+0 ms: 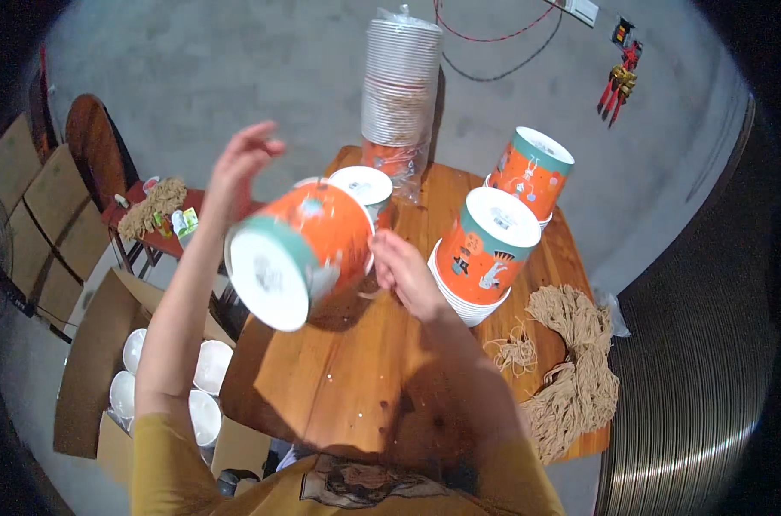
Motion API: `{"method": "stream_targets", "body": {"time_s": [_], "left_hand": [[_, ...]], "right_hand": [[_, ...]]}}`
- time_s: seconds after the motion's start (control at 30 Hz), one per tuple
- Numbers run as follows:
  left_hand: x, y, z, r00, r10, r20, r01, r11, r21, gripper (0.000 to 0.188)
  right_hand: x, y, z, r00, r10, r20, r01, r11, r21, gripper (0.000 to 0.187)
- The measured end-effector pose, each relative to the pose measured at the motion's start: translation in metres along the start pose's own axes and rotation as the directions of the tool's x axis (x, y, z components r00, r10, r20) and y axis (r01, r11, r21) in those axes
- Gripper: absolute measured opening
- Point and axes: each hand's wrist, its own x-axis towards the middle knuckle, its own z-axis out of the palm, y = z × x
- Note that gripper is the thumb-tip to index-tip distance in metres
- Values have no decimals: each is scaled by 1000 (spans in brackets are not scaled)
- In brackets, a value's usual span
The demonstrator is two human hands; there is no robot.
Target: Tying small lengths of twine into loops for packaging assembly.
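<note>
**Tub held on its side above the table, both hands at it**

Head view. A tub point(300, 249), orange with a teal band and white base, lies on its side in the air above the table's point(339, 378) left part, base turned toward the camera and lower left, mouth away toward the far side.

Left hand point(240, 168): raised behind the tub's upper left, fingers spread loosely, fairly wide. Palm side seems to rest against the tub wall; how firm the grip is, cannot tell, since the tub hides the contact.

Right hand point(407, 271): just right of the tub, at its mouth end. Fingers curled, pinching near the rim. A thin pale strand hangs by the fingertips, too fine to be sure of.

On the table: a second tub point(366, 191) directly behind the held one, near the far edge. A stack of upturned tubs point(485, 254) toward the right edge; another stack point(529, 172) beyond it at the far right corner. A tall sleeve of nested tubs point(399, 86) in clear plastic stands at the far edge. A bundle of tan cord point(579, 370) lies along the right edge, loose strands trailing inward.

Off the table, left: white bowls point(205, 391) in a cardboard box point(89, 361) on the floor.
</note>
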Motion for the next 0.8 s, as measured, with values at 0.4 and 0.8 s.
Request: {"method": "stream_targets", "body": {"time_s": [0.4,0.8], "left_hand": [[-57,-97,-45,955,-197,-220,165,974,-155,32],[-68,-159,27,945,-268,-189,305,930,205,51]], "right_hand": [[111,86,-67,906,237,-351,91,701,707,21],[-53,-16,-28,729,-671,-138,215,416,-884,35]]}}
